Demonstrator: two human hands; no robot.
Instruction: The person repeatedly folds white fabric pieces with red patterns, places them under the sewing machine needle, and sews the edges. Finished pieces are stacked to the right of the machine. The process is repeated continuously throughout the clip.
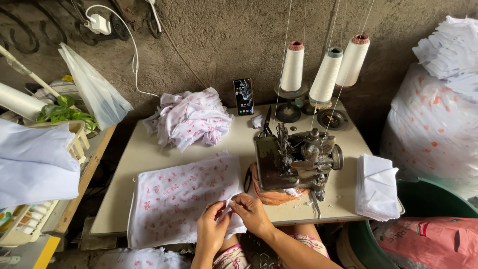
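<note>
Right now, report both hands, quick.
Left hand: closed, pinching the edge of the white printed fabric.
Right hand: closed, pinching the same fabric edge.

A smartphone (pixel 243 96) with a lit, dark screen leans upright against the wall at the table's (pixel 139 159) far edge. A pink printed plastic bag (pixel 428 241) lies in the green tub (pixel 423 199) past the table's right edge.

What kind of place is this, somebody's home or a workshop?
Probably a small sewing workshop, perhaps home-based. An old overlock sewing machine sits on the table under three thread cones, and both hands hold printed white fabric, with more heaped behind.
</note>
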